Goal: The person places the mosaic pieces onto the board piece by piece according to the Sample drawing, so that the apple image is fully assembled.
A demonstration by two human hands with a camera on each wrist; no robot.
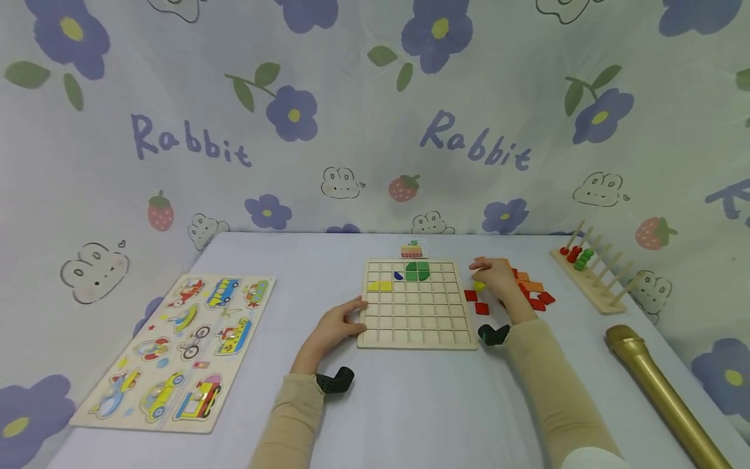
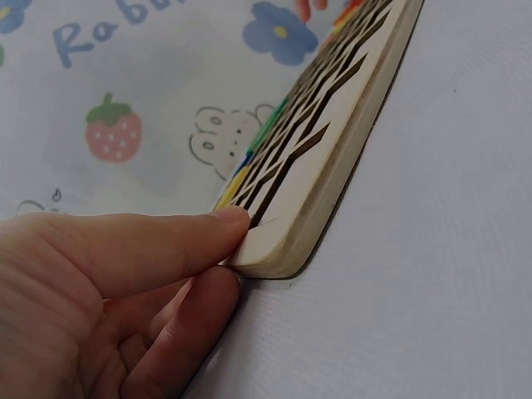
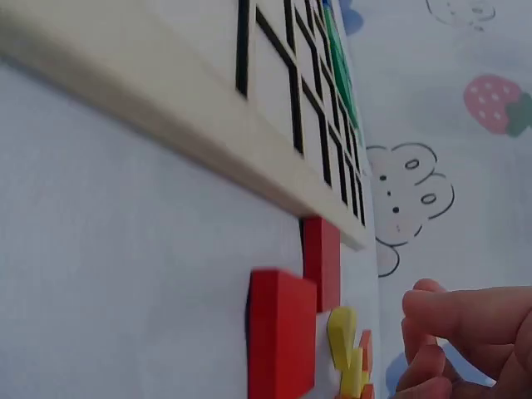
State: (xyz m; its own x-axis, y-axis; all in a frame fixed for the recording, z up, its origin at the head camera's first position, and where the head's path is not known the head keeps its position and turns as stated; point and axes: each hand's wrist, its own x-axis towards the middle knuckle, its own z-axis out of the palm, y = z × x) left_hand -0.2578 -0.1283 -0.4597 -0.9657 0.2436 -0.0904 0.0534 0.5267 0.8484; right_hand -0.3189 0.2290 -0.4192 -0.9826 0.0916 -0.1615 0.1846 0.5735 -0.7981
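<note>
A wooden grid board [image 1: 415,326] lies on the table, holding green pieces [image 1: 417,271], a small blue piece [image 1: 398,276] and yellow pieces [image 1: 379,286]. My left hand [image 1: 335,326] pinches its left edge; in the left wrist view the thumb [image 2: 187,245] lies on top at the corner, with a curled finger below. Off the board's right side, my right hand [image 1: 495,277] hovers above loose pieces with loosely bent fingers. Nothing shows between its fingertips in the right wrist view. A yellow piece [image 3: 342,337] and red squares [image 3: 283,332] lie near it.
A small picture card [image 1: 413,249] is behind the board. Red and orange pieces [image 1: 533,286] lie scattered at right. Farther right are a bead-peg stand [image 1: 594,280] and a gold microphone [image 1: 662,391]. A vehicle puzzle board [image 1: 176,352] lies at left.
</note>
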